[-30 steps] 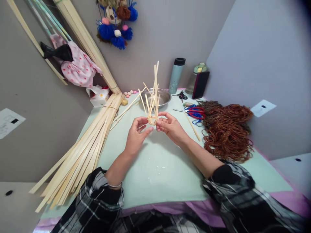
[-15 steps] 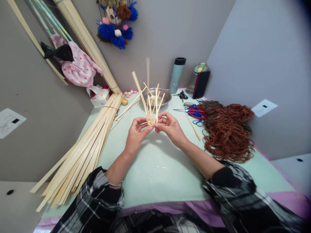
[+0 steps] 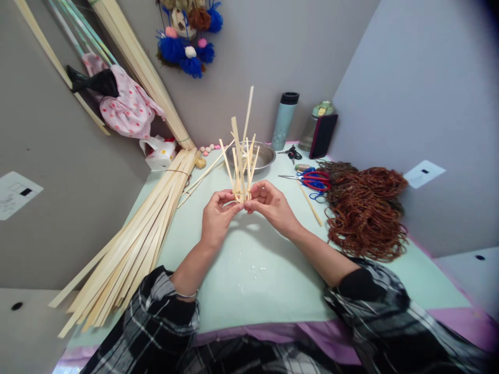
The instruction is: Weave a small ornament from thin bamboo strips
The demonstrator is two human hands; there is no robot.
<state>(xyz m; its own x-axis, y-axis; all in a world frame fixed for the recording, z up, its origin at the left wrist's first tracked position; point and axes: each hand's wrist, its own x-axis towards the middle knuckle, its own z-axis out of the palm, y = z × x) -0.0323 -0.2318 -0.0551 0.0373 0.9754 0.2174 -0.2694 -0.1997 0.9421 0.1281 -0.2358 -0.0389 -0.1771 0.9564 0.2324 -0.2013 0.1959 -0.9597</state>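
Between my hands, above the pale green table, is a small woven piece of bamboo strips, its several strip ends standing up and fanning out. My left hand pinches its lower left side, thumb in front. On the lower right, my right hand grips it between thumb and fingers. The fingertips behind the weave are partly hidden. A steel bowl stands just beyond the piece, partly covered by the upright strips. Loose thin strips lie left of the bowl.
A tied bundle of flat strips covers the table's left side. Red-handled scissors and heaped brown cord lie to the right. A blue tumbler, a clear bottle and a dark phone stand at the back.
The woven piece has been turned in my hands, so its long strips now point up at different places. Both hands stay in nearly the same spot, still holding it.
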